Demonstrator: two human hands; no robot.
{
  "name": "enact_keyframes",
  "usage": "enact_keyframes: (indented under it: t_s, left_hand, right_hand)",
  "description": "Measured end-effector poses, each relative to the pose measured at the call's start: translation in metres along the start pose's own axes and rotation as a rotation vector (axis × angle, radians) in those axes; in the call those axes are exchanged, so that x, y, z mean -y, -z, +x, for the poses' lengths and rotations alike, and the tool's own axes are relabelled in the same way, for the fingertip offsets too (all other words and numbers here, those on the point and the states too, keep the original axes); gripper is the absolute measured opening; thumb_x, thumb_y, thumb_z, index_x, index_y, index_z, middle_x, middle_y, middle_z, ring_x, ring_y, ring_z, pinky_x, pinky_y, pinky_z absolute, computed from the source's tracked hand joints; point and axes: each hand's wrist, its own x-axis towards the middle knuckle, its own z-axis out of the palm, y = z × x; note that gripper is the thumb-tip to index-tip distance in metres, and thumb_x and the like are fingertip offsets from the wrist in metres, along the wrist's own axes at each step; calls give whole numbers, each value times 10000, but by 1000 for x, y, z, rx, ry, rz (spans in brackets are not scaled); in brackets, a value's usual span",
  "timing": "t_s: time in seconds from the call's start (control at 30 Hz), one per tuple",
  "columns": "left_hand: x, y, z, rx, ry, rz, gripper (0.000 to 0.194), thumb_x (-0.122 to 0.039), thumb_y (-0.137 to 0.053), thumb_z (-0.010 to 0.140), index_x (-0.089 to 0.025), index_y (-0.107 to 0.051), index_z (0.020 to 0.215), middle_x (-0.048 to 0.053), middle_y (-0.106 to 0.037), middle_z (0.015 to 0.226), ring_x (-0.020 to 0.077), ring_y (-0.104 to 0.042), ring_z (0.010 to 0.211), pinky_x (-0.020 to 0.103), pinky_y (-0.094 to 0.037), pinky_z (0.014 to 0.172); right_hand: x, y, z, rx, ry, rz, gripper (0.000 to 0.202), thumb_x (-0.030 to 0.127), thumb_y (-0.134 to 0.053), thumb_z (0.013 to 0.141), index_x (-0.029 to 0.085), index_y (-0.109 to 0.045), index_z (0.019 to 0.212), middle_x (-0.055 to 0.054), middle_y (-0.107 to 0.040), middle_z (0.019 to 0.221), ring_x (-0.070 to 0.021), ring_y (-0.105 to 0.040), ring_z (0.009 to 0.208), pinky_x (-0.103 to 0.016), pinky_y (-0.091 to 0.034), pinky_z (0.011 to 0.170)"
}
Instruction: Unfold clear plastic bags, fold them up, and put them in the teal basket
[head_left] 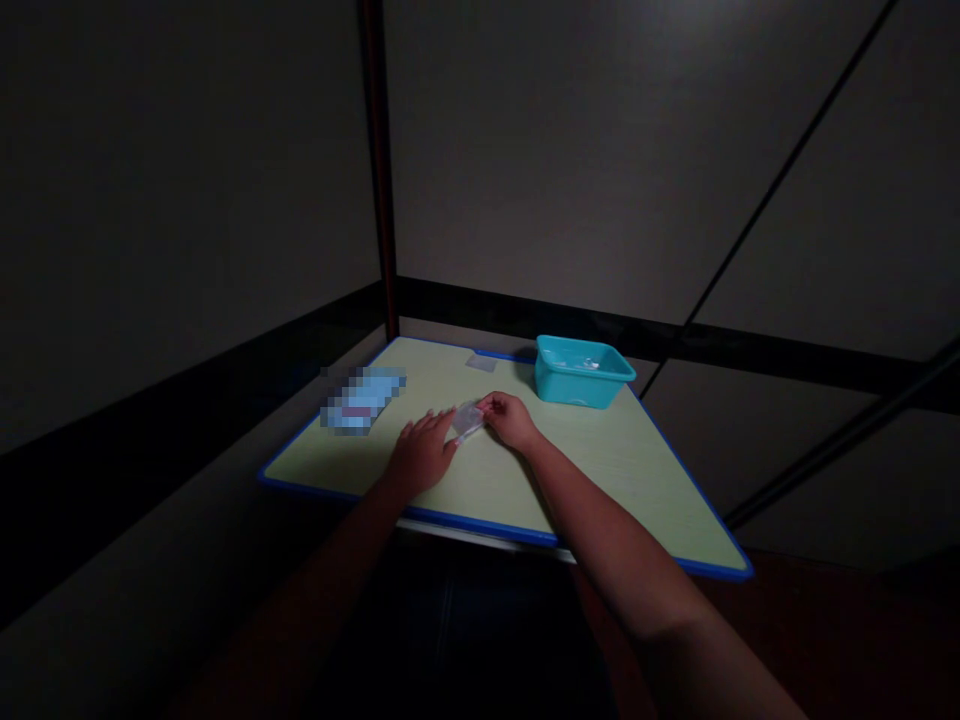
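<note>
A small clear plastic piece (469, 418), perhaps a little bag, lies on the pale yellow-green table (600, 470) between my two hands. My left hand (424, 452) rests palm down at its left side, fingers stretched forward and apart, with the thumb close to its lower edge. At the opposite end, my right hand (508, 420) has its fingers curled and pinches the right edge of the plastic. What the plastic contains, if anything, is too dim to make out.
A turquoise plastic basket (576, 386) stands at the back right with clear, shiny material inside. Another flat translucent piece (481, 363) lies near the back edge. A blurred-out light blue item (364, 400) is at the left. Dark panelled walls enclose the table's far sides.
</note>
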Motion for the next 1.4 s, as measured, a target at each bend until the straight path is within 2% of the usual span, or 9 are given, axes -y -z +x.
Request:
enact_keyframes:
  t_s: [0.17, 0.33, 0.63, 0.8, 0.93, 1.0, 1.1, 1.23, 1.4]
  left_hand:
    - [-3, 2, -4, -36, -32, 37, 447, -271, -443, 869, -239, -460, 1314, 125, -404, 1407, 275, -325, 1317, 479, -312, 1011]
    - [-7, 4, -7, -29, -157, -3, 428, -272, -400, 887, -261, -447, 1313, 62, -392, 1422, 221, -278, 1345, 497, -280, 1032]
    - [-7, -1, -8, -9, -189, -6, 390, -317, -381, 904, -250, -481, 1275, 88, -483, 1350, 213, -403, 1276, 538, -199, 1059]
    - [-7, 0, -8, 5, -185, 21, 378, -339, -379, 909, -287, -480, 1269, 76, -469, 1363, 217, -402, 1276, 593, -132, 1053]
    - [-6, -1, -7, 15, -204, 27, 367, -357, -388, 900, -275, -521, 1232, 89, -487, 1348, 239, -393, 1280, 613, -111, 1046]
    - [-6, -1, -7, 24, -204, 22, 361, -340, -385, 899, -270, -527, 1224, 93, -494, 1341, 233, -395, 1278, 605, -120, 1048]
    - [-7, 1, -7, 33, -186, -9, 374, -263, -369, 893, -245, -512, 1238, 100, -480, 1353, 229, -381, 1289, 600, -148, 1046]
    - [-4, 4, -7, -83, -39, -101, 420, -197, -365, 867, -184, -473, 1273, 129, -455, 1368, 245, -361, 1301, 590, -194, 1045]
    - [9, 0, -2, -298, 55, -309, 415, -242, -371, 868, -140, -471, 1257, 131, -538, 1288, 213, -471, 1218, 425, -339, 1042]
  right_hand:
    - [7, -1, -2, 33, -18, -58, 117, 104, -524, 709, 134, -633, 738, -15, -633, 672, -112, -550, 605, -238, -447, 620]
    - [11, -3, -3, 27, -44, -132, 162, 79, -534, 713, 140, -678, 753, -37, -675, 712, -138, -585, 643, -257, -457, 649]
    - [13, -3, -1, 62, -11, -225, 201, 69, -535, 730, 164, -685, 823, -38, -666, 765, -149, -581, 686, -279, -465, 683]
    - [36, 8, -14, 47, 149, -512, 272, 107, -550, 743, 151, -665, 986, -111, -619, 1038, -205, -545, 978, -351, -412, 874]
    - [53, 5, -29, 258, 223, -574, 431, 331, -312, 936, 251, -406, 1349, -75, -374, 1426, -228, -292, 1315, -540, -159, 1046]
    - [55, 0, -34, 407, 151, -577, 490, 399, -171, 960, 263, -259, 1423, -55, -241, 1490, -217, -190, 1365, -572, -68, 1057]
    - [52, -6, -35, 516, 66, -601, 543, 454, -102, 953, 247, -170, 1450, -56, -196, 1498, -206, -161, 1375, -556, -45, 1072]
    - [49, -10, -36, 545, 82, -696, 581, 498, -167, 938, 235, -150, 1455, -58, -144, 1507, -211, -122, 1383, -550, -31, 1076]
    - [50, -10, -40, 534, 105, -718, 578, 516, -216, 928, 269, -172, 1450, -52, -146, 1507, -221, -126, 1382, -554, -3, 1072]
